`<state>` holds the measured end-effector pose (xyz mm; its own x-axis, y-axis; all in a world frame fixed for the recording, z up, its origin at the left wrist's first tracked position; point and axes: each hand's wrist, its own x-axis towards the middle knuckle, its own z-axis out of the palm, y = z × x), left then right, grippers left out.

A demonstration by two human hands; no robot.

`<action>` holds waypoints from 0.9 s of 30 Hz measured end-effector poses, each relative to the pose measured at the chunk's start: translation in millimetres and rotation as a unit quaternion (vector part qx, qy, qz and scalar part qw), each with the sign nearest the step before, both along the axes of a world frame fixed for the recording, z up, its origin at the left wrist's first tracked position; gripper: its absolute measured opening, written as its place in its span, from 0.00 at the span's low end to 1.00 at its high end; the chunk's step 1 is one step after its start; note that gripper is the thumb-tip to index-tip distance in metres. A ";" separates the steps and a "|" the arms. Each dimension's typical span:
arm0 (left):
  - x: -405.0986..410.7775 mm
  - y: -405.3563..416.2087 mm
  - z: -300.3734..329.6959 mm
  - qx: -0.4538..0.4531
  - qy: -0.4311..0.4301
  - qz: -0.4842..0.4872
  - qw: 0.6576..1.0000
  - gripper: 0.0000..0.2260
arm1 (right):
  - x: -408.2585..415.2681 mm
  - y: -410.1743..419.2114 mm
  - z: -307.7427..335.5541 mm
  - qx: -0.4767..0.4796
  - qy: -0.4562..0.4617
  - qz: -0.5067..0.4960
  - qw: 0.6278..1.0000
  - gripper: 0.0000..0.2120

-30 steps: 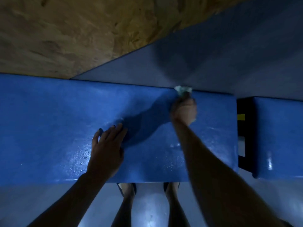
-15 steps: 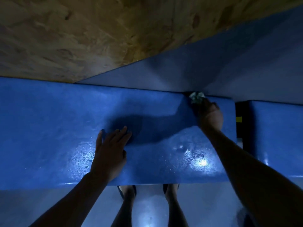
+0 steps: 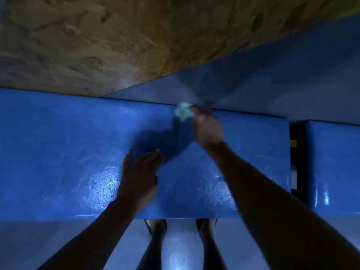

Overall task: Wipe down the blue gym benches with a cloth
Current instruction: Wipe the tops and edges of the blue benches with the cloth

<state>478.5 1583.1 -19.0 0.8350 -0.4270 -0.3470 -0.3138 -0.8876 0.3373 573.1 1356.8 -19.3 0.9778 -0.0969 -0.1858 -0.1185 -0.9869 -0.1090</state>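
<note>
Two benches show, and only part of the near blue bench glistens wet. My right hand grips the bunched cloth at its far edge; my left hand rests flat, fingers spread. I judge the second bench remains untouched.

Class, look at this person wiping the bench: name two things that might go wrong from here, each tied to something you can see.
1. The left hand presses flat on the bench, which shines wet there; leaning on it, the hand might slip.
2. The right hand holds the cloth at the far edge beside the wall; a fast stroke may knock the knuckles or leave that edge unwiped.
</note>
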 end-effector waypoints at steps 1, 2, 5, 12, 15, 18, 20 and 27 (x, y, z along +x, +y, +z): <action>-0.8 -0.7 -0.7 -0.001 0.004 0.001 1.000 0.29 | -5.8 -25.2 3.2 -0.006 0.013 -0.030 0.999 0.15; -1.4 -1.1 -1.0 -0.001 0.006 0.004 1.000 0.29 | -10.1 -40.2 4.3 -0.005 0.006 -0.062 0.998 0.16; -3.7 -2.4 -2.8 -0.003 0.004 0.014 1.000 0.29 | -7.0 -13.2 -1.0 0.009 -0.028 -0.152 0.988 0.15; -4.4 -1.8 -1.1 -0.001 -0.004 0.002 1.000 0.31 | -16.9 69.6 -6.4 0.057 -0.023 0.084 0.995 0.17; -2.8 -1.3 -0.7 -0.006 -0.002 0.000 1.000 0.30 | -30.1 -12.3 -5.7 0.040 -0.046 0.102 0.993 0.18; -3.5 0.0 -1.8 -0.003 -0.012 -0.004 1.000 0.29 | -58.2 -104.0 6.8 0.038 -0.033 -0.053 0.997 0.22; -4.1 0.9 -3.4 -0.006 -0.016 -0.010 1.000 0.29 | -73.2 -131.1 9.1 0.034 -0.058 -0.147 0.987 0.25; -1.6 -2.3 0.1 -0.004 -0.026 -0.035 0.999 0.30 | -67.6 42.8 -19.1 0.117 -0.075 -0.203 0.969 0.18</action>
